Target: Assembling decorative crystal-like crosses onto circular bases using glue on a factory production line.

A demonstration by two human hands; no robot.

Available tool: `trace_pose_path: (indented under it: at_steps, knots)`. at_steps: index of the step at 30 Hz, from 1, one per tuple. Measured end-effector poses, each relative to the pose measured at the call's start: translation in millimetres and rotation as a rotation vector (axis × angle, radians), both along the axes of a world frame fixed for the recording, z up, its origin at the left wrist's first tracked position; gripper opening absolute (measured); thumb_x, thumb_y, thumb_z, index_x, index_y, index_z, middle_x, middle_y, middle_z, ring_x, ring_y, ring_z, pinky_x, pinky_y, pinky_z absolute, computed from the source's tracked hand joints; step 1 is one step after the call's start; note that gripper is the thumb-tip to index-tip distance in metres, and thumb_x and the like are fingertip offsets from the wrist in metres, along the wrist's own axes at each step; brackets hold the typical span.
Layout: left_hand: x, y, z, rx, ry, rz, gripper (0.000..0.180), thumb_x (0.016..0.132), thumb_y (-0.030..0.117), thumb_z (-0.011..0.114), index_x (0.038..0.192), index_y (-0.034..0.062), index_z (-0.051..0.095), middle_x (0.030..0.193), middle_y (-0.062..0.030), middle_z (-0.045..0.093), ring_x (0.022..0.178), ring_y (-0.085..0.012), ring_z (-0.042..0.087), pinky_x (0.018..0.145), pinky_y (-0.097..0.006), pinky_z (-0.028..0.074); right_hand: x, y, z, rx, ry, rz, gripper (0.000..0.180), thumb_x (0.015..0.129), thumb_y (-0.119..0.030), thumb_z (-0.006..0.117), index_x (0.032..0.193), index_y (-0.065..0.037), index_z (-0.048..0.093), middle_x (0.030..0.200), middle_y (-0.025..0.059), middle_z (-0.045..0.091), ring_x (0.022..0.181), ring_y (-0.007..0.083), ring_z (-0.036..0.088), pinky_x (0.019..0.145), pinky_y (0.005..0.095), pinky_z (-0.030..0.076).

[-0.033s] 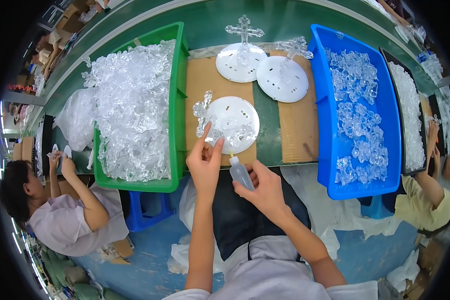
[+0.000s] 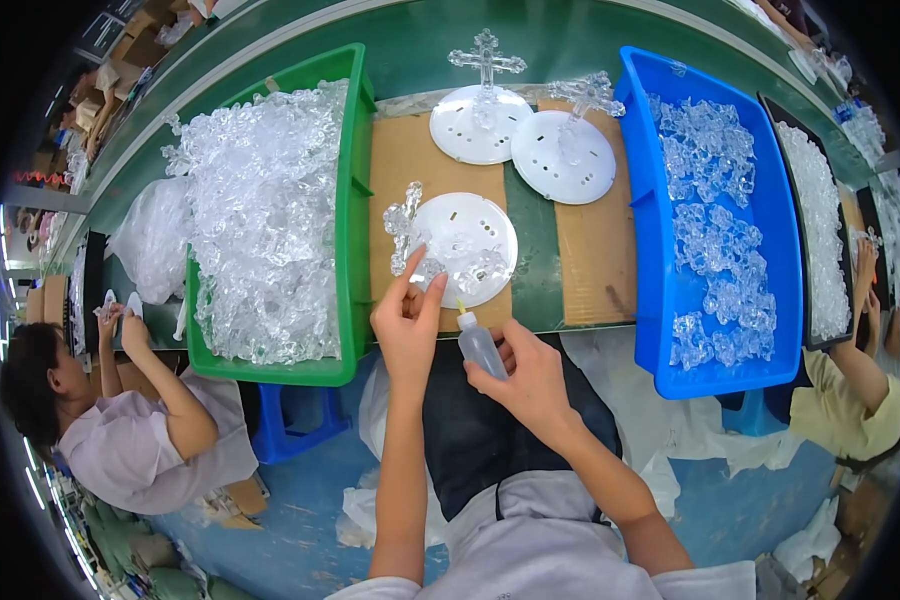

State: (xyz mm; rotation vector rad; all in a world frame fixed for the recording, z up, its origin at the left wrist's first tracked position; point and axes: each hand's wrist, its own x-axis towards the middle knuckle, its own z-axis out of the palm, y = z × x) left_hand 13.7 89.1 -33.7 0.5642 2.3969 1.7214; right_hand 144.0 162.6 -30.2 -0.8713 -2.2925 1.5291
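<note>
Right hand (image 2: 532, 380) grips bottle (image 2: 481, 350); clear pieces (image 2: 265, 225) fill green bin (image 2: 354, 210).

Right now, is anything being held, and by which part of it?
The right hand holds the squeeze bottle by its body. The left hand is near the clear cross, but I can't tell whether it holds anything.

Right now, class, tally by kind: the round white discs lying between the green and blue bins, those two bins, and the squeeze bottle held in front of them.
White discs: 3 (front, back left, back right)
Green bin: 1
Blue bin: 1
Squeeze bottle: 1
Total: 6
</note>
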Motion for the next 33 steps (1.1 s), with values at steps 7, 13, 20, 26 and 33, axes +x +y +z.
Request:
trace_pose_path:
  at_steps: [7, 13, 20, 26, 33]
  knots:
    - [-5, 3, 4, -0.040, -0.097, -0.035, 0.029, 0.084, 0.010, 0.068, 0.113, 0.0045, 0.066, 0.059, 0.0071, 0.028, 0.054, -0.0028, 0.026, 0.048, -0.022, 0.019, -5, 5, -1, 0.047, -0.036, 0.024, 0.032, 0.068, -0.023, 0.075, 0.083, -0.001, 0.057, 0.066, 0.0094, 0.060, 0.055, 0.0171, 0.060, 0.055, 0.0285, 0.050]
    - [-6, 3, 4, -0.031, -0.112, -0.018, 0.031, 0.084, 0.011, 0.068, 0.115, 0.0057, 0.065, 0.060, 0.0074, 0.028, 0.055, -0.0030, 0.026, 0.048, -0.021, 0.019, -6, 5, -1, 0.032, -0.021, 0.001, 0.033, 0.068, -0.024, 0.075, 0.081, -0.001, 0.055, 0.067, 0.0103, 0.060, 0.055, 0.0189, 0.060, 0.054, 0.0298, 0.049]
    - [-6, 2, 1, -0.012, -0.106, -0.028, 0.032, 0.084, 0.011, 0.068, 0.116, 0.0061, 0.065, 0.061, 0.0077, 0.030, 0.056, -0.0024, 0.027, 0.048, -0.021, 0.019, -7, 6, 0, 0.057, -0.022, 0.014, 0.033, 0.067, -0.024, 0.074, 0.081, -0.001, 0.055, 0.068, 0.0107, 0.059, 0.055, 0.0211, 0.060, 0.054, 0.0312, 0.049]
    - [-5, 1, -1, -0.012, -0.117, -0.017, 0.032, 0.084, 0.010, 0.068, 0.116, 0.0056, 0.065, 0.062, 0.0083, 0.034, 0.056, -0.0021, 0.027, 0.048, -0.021, 0.019, -7, 6, 1, 0.068, -0.035, 0.025, 0.032, 0.067, -0.023, 0.074, 0.081, -0.002, 0.056, 0.069, 0.0108, 0.058, 0.056, 0.0220, 0.060, 0.054, 0.0319, 0.048]
    - [-7, 0, -4, 0.020, -0.111, -0.025, 0.032, 0.084, 0.010, 0.068, 0.115, 0.0054, 0.065, 0.063, 0.0086, 0.035, 0.057, -0.0021, 0.027, 0.048, -0.021, 0.018, -9, 6, 0, 0.084, -0.034, 0.029, 0.031, 0.066, -0.023, 0.073, 0.082, -0.003, 0.057, 0.071, 0.0105, 0.060, 0.057, 0.0226, 0.061, 0.055, 0.0326, 0.048]
